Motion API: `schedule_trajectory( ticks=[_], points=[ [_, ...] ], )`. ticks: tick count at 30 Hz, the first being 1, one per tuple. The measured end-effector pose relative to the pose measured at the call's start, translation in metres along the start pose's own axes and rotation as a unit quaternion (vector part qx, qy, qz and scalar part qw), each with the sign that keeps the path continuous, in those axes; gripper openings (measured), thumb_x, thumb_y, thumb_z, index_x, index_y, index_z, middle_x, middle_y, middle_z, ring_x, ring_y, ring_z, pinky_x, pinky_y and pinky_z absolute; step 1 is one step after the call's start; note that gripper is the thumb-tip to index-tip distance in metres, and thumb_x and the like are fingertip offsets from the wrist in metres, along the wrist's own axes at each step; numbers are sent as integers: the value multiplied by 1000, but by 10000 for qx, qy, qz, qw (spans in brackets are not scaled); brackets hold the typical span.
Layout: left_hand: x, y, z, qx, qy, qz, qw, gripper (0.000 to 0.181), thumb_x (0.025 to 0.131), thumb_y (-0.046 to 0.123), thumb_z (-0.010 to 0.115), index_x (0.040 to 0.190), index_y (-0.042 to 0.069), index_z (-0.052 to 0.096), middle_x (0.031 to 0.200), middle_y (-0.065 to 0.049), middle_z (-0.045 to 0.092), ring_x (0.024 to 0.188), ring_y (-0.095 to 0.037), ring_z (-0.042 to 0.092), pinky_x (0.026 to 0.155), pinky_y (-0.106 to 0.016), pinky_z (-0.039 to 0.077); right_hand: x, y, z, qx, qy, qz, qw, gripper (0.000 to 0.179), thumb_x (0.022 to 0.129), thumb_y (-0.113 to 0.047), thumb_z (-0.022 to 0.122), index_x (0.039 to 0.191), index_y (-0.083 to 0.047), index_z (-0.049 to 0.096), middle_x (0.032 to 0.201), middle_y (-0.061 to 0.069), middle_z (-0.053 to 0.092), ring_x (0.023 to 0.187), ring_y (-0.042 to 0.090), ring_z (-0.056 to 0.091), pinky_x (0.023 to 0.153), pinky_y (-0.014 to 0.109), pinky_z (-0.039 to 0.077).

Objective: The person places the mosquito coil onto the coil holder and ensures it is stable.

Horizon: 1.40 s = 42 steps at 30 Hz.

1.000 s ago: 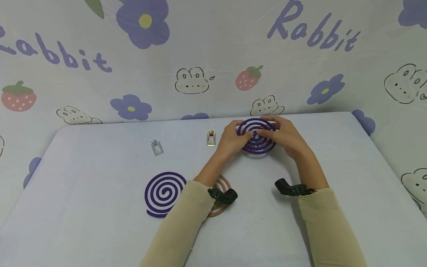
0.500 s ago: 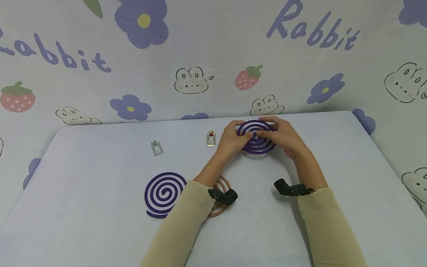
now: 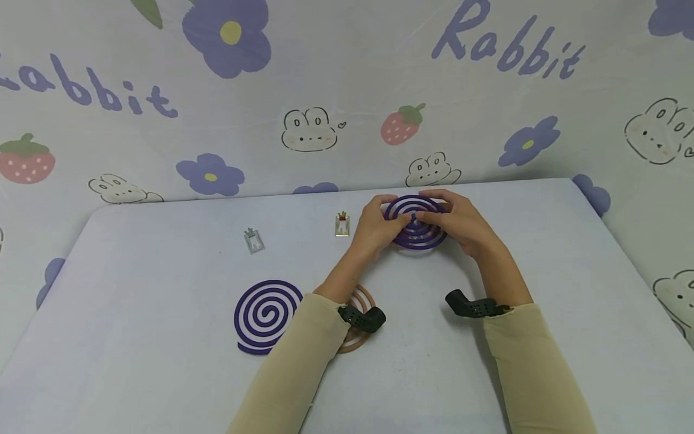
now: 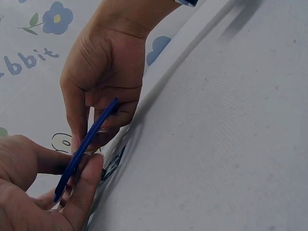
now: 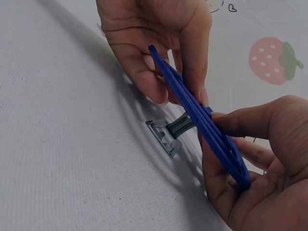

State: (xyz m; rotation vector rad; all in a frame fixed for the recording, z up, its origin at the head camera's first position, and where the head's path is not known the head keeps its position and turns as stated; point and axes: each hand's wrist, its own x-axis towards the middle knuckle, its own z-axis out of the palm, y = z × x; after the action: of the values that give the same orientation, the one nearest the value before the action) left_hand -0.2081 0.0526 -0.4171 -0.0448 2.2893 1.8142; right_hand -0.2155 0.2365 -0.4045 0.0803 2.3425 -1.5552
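Both hands hold a purple mosquito coil [image 3: 417,246] above the far part of the table, right of centre. My left hand [image 3: 375,228] pinches it from the left, thumb near the middle of the spiral and fingers behind. From the right, my right hand [image 3: 461,222] grips it likewise, thumb close to the centre. Seen edge-on in the right wrist view, the coil [image 5: 192,113] is tilted. A small metal coil stand [image 5: 179,126] juts out from its underside, its flat base frame just over the white cloth. Fingers hide part of where stand and coil meet.
A second purple coil [image 3: 269,312] lies flat on the table, partly under the left sleeve. Beside it, a brown coil [image 3: 355,348] is mostly covered by the left forearm. Farther back lie a silver stand [image 3: 253,241] and a gold-coloured stand [image 3: 342,225]. A printed cloth wall [image 3: 347,90] rises behind.
The hands and the held coil keep nearly the same place, with only slight finger movement. The head view has shifted a little.
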Motion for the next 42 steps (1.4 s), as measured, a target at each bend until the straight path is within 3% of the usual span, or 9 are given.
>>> schedule_trajectory(
  ticks=[8, 16, 22, 30, 34, 42],
  points=[
    [1, 0, 2, -97, 9, -57, 9999, 53, 99, 15, 73, 149, 8, 55, 130, -25, 69, 117, -35, 71, 103, -42, 60, -4, -4, 0, -9, 147, 109, 9998, 68, 100, -22, 72, 161, -15, 44, 165, 23, 42, 148, 39, 45, 126, 55, 39],
    [1, 1, -8, -54, 187, -76, 9998, 52, 98, 13, 73, 147, 8, 56, 129, -25, 68, 117, -35, 71, 101, -42, 61, 2, -10, 10, 106, 138, 91, 9998, 67, 100, -23, 73, 160, -14, 46, 163, 24, 46, 145, 37, 48, 124, 51, 42],
    [1, 4, -4, -65, 125, 0, 9999, 53, 98, 12, 73, 148, 7, 56, 128, -25, 68, 115, -33, 71, 98, -39, 62, 2, -8, 4, 208, 136, 194, 9995, 67, 100, -20, 72, 161, -12, 45, 162, 23, 46, 144, 35, 49, 122, 49, 43],
    [-1, 4, -2, -125, 136, -68, 9998, 54, 97, 12, 74, 148, 7, 55, 123, -24, 68, 98, -27, 70, 64, -24, 58, -2, -10, 5, -173, 313, 129, 9993, 67, 100, -20, 72, 161, -13, 45, 164, 25, 43, 146, 40, 46, 124, 55, 41],
    [0, 2, -1, -258, 94, -104, 9996, 55, 97, 10, 74, 148, 6, 55, 121, -25, 68, 92, -25, 69, 56, -19, 53, -1, -8, 4, -127, 282, 225, 9993, 66, 101, -20, 71, 161, -13, 45, 164, 25, 43, 147, 40, 46, 125, 54, 40],
    [1, -1, -1, 43, 155, 56, 9999, 55, 96, 13, 76, 147, 8, 56, 120, -23, 70, 98, -26, 70, 77, -27, 58, -1, -4, 4, -146, 319, 217, 9991, 65, 100, -19, 71, 159, -11, 46, 162, 25, 47, 144, 40, 50, 124, 54, 43]
  ],
)
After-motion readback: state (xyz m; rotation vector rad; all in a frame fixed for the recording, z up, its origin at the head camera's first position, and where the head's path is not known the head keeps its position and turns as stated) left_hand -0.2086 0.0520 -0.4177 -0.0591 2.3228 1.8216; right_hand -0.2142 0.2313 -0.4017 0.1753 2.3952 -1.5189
